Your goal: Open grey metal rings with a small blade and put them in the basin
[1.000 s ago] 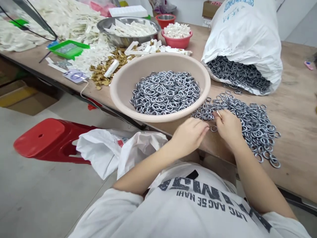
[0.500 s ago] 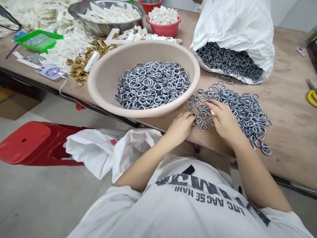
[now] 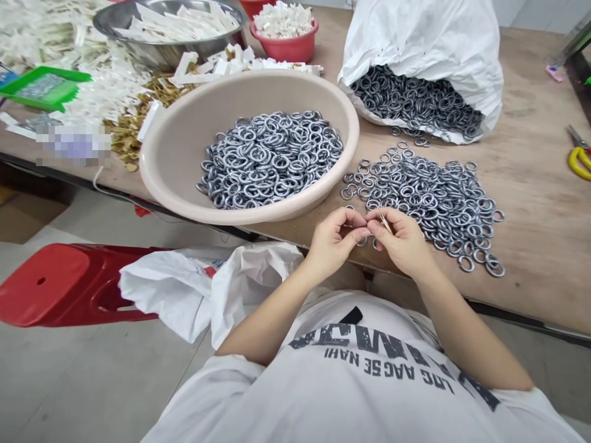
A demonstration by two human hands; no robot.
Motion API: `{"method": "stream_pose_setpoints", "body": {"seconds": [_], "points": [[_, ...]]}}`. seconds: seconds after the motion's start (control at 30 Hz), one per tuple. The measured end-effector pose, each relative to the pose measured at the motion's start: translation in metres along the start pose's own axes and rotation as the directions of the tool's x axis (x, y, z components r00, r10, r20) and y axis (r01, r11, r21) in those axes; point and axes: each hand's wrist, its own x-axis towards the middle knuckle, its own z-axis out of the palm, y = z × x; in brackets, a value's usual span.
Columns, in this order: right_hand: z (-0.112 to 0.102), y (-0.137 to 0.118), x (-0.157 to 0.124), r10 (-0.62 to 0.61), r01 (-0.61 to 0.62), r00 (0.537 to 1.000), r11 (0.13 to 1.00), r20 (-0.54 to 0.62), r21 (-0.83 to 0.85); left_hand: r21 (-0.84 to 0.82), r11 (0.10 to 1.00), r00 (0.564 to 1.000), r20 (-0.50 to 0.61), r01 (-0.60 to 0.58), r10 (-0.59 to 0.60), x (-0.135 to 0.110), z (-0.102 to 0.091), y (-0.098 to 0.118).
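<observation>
My left hand [image 3: 337, 239] and my right hand [image 3: 401, 239] meet fingertip to fingertip over the table's front edge. The left thumb and forefinger are pinched together; what they hold is hidden. A thin, pale, pointed stick [image 3: 385, 224] pokes out between the fingers of my closed right hand. Just beyond both hands lies a loose pile of grey metal rings [image 3: 429, 197], with a few single rings under the fingers. To the left, a large beige basin [image 3: 154, 166] contains a heap of the same kind of rings [image 3: 277, 160].
Behind the pile, a white sack [image 3: 425, 37] lies with its mouth toward me, spilling rings. Yellow-handled scissors [image 3: 580, 161] are at the right. White strips fill a steel bowl [image 3: 180, 55] near a red bowl [image 3: 286, 49]. A red stool [image 3: 46, 283] is on the floor.
My hands have come together from being apart; the right one has drawn back from the ring pile. The camera view has shifted slightly right.
</observation>
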Motion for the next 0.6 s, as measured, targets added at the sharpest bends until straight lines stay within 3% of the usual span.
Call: {"method": "stream_pose_setpoints", "body": {"seconds": [0.1,0.17,0.3,0.4,0.6], "points": [[0.001,-0.007,-0.005,-0.026,0.023,0.999,0.992,0.023,0.121,-0.144,0.987,0.997,-0.012,0.076,-0.078,-0.004,0.003,0.007],[-0.003,-0.013,-0.008,-0.078,0.075,0.995,0.996,0.057,0.058,-0.229,0.953,0.979,0.098,0.197,-0.179,-0.006,0.001,0.012],[-0.014,-0.024,-0.011,-0.215,0.245,0.958,0.957,0.191,-0.152,-0.296,0.843,0.87,0.357,0.45,-0.339,-0.009,-0.002,0.02],[-0.015,-0.027,-0.015,-0.268,0.308,0.939,0.935,0.217,-0.176,-0.347,0.758,0.804,0.463,0.552,-0.374,-0.013,0.004,0.023],[-0.006,-0.019,-0.026,-0.225,0.227,0.974,0.966,0.025,-0.122,-0.519,0.694,0.866,0.345,0.498,-0.363,-0.024,0.025,0.026]]}}
